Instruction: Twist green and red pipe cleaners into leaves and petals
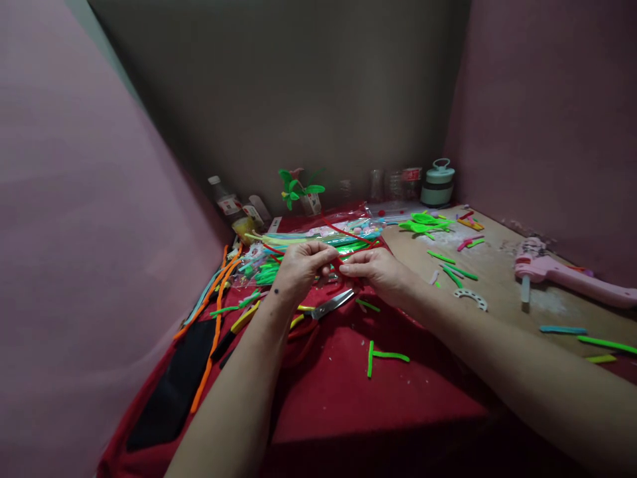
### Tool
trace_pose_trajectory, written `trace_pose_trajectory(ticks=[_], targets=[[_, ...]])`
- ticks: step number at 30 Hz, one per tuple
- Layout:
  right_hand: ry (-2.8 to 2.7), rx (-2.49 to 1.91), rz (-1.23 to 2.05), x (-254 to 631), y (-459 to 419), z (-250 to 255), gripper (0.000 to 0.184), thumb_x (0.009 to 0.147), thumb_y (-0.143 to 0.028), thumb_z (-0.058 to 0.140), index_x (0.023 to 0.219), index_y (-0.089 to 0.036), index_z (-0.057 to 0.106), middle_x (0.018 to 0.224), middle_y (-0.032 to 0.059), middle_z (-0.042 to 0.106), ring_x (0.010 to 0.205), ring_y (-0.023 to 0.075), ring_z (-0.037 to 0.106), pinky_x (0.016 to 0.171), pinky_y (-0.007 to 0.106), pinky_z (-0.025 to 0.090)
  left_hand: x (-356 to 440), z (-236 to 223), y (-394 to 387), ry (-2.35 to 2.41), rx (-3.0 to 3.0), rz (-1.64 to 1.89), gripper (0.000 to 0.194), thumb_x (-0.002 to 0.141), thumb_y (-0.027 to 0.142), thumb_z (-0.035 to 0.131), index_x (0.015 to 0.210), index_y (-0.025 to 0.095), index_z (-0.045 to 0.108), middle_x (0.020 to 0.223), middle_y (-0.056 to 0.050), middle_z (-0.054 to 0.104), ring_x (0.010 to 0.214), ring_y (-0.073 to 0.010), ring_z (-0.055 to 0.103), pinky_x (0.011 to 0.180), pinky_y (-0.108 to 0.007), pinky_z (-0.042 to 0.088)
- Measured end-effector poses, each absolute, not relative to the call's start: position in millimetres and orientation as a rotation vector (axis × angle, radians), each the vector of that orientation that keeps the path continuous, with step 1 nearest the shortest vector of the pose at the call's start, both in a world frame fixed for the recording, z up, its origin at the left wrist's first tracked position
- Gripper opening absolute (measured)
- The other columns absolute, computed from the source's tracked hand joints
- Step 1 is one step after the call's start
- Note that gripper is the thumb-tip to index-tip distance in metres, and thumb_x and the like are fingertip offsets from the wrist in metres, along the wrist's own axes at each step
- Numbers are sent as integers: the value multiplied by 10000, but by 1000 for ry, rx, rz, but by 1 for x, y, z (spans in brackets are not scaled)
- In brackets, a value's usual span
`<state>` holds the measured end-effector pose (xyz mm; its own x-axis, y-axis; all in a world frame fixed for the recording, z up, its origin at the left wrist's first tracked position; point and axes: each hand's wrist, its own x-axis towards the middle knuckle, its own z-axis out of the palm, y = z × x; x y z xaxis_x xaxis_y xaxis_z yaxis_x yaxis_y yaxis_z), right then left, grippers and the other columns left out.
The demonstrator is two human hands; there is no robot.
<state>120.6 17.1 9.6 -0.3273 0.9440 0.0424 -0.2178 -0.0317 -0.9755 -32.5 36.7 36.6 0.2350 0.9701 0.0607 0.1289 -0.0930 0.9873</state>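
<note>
My left hand [307, 267] and my right hand [371, 269] meet above the middle of the table, fingertips pinched close together. Between them are red pipe cleaners [352, 234], whose ends stick out upward and to the left; the exact spot where they cross is partly hidden by my fingers. Just beneath my hands lie scissors [334, 304] with yellow handles. Behind them are bundles of green pipe cleaners [269, 272] and a clear plastic bag of pale ones.
On the right, a pink glue gun [572, 273] rests on a tan board [502, 332] with green cuttings [425, 224]. Orange pipe cleaners [205, 372] and a black flat object [172, 385] lie left. Bottles, a lidded mint container [438, 184] and a green pipe-cleaner plant [293, 189] stand behind.
</note>
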Motion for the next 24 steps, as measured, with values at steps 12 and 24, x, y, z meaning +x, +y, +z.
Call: trace_pose_trajectory(ticks=[12, 24], targets=[[-1270, -864, 1377, 118, 18, 9, 188, 637, -290, 652, 538, -142, 591, 501, -12, 515, 486, 81, 405, 524, 261, 292, -41, 33, 42, 904, 1325, 909, 263, 648, 324, 729, 794, 130, 628, 507, 34, 543, 376, -43, 431, 363, -170, 288], [-1262, -823, 1374, 116, 17, 5, 206, 648, -304, 641, 530, -142, 591, 515, -5, 525, 502, 78, 404, 514, 248, 286, -37, 29, 43, 992, 1444, 878, 226, 636, 304, 719, 636, 129, 576, 431, 21, 530, 351, -59, 437, 354, -178, 270]])
